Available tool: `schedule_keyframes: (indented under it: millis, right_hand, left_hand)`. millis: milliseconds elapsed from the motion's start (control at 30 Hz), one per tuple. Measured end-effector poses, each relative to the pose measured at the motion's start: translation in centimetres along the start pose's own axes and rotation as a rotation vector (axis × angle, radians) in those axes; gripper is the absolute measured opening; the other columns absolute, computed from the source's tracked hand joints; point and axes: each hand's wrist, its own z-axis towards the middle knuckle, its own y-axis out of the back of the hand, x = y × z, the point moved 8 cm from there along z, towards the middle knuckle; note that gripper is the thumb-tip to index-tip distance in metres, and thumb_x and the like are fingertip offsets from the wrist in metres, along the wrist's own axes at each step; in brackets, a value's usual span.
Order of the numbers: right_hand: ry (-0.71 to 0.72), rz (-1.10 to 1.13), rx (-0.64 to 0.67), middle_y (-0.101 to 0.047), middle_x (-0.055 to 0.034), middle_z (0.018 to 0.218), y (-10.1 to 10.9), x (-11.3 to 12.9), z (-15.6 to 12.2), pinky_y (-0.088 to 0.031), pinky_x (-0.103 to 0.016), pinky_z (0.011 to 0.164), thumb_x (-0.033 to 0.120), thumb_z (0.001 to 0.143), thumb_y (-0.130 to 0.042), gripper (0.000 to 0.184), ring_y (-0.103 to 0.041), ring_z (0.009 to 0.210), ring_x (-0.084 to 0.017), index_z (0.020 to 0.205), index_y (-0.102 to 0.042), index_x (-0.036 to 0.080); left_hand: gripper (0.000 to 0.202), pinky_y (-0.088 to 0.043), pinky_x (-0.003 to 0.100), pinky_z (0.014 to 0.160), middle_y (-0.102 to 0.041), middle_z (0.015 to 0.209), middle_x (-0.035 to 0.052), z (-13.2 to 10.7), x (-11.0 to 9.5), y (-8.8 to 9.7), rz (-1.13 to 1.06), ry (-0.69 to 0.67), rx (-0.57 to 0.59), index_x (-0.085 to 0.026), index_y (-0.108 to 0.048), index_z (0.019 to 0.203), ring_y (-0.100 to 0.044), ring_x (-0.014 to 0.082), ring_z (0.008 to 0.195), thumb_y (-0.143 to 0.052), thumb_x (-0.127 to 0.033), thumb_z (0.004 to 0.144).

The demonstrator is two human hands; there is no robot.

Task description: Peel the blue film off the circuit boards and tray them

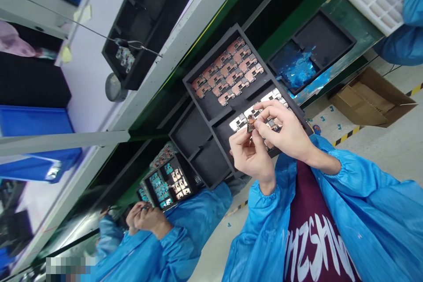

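pinching a small circuit board right of frame centre, above the black tray: left hand grips its lower end, right hand closes on its right side. probably light, stiff, fragile; best held by edges.

The person wears a dark maroon shirt, its front marked with large white brush-like letters, partly hidden. An open coat, bright blue, slightly shiny and creased, lies on both sides of the shirt. The left sleeve, left of the shirt, and the right sleeve, to its right, end in gathered, frilled cuffs; the left hand and right hand are bare.
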Motion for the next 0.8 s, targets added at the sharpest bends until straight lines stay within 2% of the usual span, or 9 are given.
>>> schedule_keyframes:
  millis: [267, 800]
  right_hand:
    - [0.027, -0.038, -0.017, -0.072, -0.0095, 0.128, 0.15, 0.21, 0.03, -0.059, -0.045, 0.102, 0.029, 0.098, -0.067, 0.014, -0.069, 0.117, -0.025, 0.085, -0.064, 0.023]
    - [0.09, -0.08, -0.04, -0.074, -0.0099, 0.125, 0.32, 0.62, 0.13, -0.054, -0.048, 0.111, 0.028, 0.095, -0.066, 0.011, -0.069, 0.122, -0.027, 0.085, -0.062, 0.025]
  left_hand:
    - [0.009, -0.065, 0.033, 0.089, -0.074, 0.101, 0.002, -0.07, 0.16, -0.05, -0.044, 0.028, -0.003, -0.019, -0.07, 0.097, -0.078, 0.0181, 0.096, -0.076, -0.025, 0.1]
    - [0.008, -0.065, 0.035, 0.09, -0.074, 0.101, 0.0024, -0.24, 0.33, -0.18, -0.044, 0.044, 0.014, -0.019, -0.071, 0.1, -0.078, 0.0185, 0.095, -0.075, -0.025, 0.102]
